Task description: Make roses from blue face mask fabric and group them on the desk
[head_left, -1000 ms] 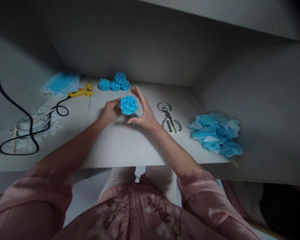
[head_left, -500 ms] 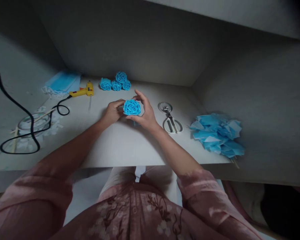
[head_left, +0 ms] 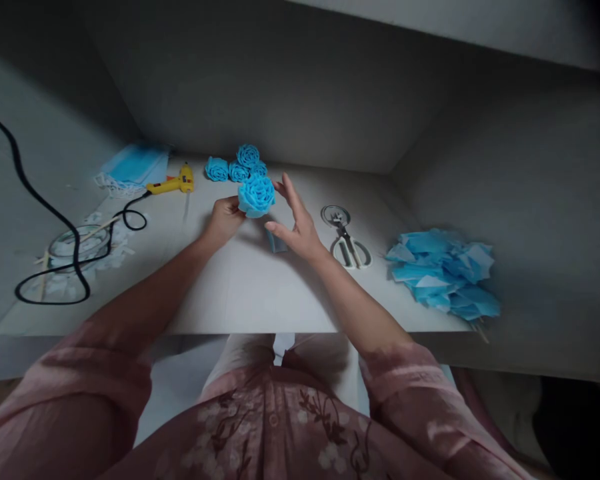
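A blue rosette flower of rolled, ruffled material is held over the table by my left hand, whose fingers pinch its left side. My right hand is beside the flower on the right, fingers and thumb spread apart, with a gap between the thumb and the flower. Below the flower, near my right thumb, a small pale blue piece lies on the table. Behind the held flower sit several similar blue rosettes in a cluster. A pair of scissors with white handles rests right of my right hand.
A yellow glue gun with a black cord lies on the left, by a stack of blue face masks. White scraps surround a roll at left. A bunch of blue petal-like pieces with sticks lies right. Walls enclose the table.
The flower has tilted and risen slightly, now showing more of its outer side. My right hand has opened away from it, while my left hand keeps its pinch. The view has shifted slightly.
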Demonstrator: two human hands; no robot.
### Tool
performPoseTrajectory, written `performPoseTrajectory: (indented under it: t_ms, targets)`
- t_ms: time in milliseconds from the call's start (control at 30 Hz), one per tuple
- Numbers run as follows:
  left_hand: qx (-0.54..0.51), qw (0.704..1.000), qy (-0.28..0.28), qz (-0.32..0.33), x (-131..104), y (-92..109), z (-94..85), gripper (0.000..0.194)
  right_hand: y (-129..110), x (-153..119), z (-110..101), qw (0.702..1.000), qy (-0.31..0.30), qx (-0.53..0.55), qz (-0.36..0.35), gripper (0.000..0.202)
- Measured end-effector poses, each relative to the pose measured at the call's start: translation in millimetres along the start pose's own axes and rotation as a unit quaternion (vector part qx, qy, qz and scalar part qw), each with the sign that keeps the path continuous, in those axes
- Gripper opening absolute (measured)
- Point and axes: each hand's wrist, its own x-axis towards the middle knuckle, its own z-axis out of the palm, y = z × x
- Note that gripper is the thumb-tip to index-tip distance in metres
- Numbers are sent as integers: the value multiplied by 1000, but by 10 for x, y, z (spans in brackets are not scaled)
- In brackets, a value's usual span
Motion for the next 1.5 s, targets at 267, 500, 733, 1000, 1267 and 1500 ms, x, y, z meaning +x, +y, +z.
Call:
performPoseTrajectory:
  t_ms: [267,500,733,1000,1267,1500]
  targets:
    - [0,997,-77,12,-58,88,58,35,53,-35,72,1000,9,3,-5,101]
    - [-25,998,-36,53,-64,176,44,51,142,-49,41,995,86,-1,53,90]
    - [-53,991,-104,72,-26,88,22,87,206,-46,67,995,80,-15,52,89]
    - [-11,994,-80,76,-56,93,62,58,227,-44,66,998,55,-24,1,88]
    - [10,994,-73,83,-62,172,48,55,143,-33,27,996,76,-44,15,75]
    - [17,992,-11,122,-28,338,-12,17,201,-5,-83,984,137,-113,-30,61]
